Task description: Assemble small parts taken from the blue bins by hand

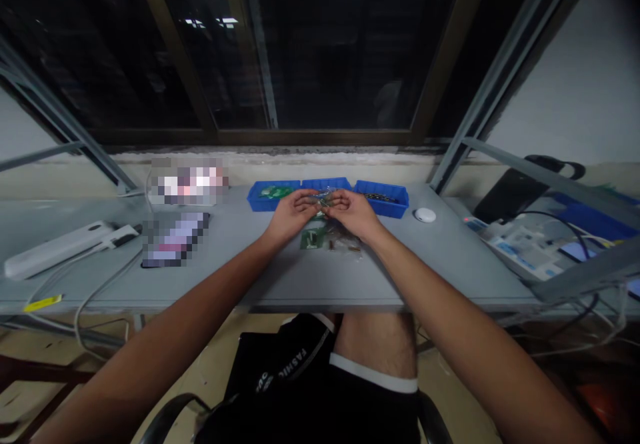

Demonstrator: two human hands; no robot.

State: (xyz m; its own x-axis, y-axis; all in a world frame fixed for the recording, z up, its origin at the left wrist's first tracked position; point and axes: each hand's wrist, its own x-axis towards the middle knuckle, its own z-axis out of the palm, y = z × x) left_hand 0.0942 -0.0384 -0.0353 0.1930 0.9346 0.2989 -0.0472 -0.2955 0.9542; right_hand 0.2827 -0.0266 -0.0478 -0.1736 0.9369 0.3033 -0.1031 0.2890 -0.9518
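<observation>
My left hand (294, 216) and my right hand (354, 215) meet over the middle of the desk. Between their closed fingertips they pinch a small clear plastic bag (324, 197); what is inside it is too small to make out. Just below the hands lies a small bag with green contents (312, 238). Beside it, under my right hand, are clear bags with small brass-coloured pieces (354, 249). Behind the hands stand a blue bin with green packets (254, 197), a middle blue bin (325, 183) partly hidden by the fingers, and a blue bin with dark, thin pieces (395, 209).
A round white object (425, 215) sits right of the bins. On the left lie a phone (175, 241), a white power strip (57, 251) and loose cables. White equipment (520, 251) and a black case (515, 187) stand at the right, behind the metal frame (500, 77).
</observation>
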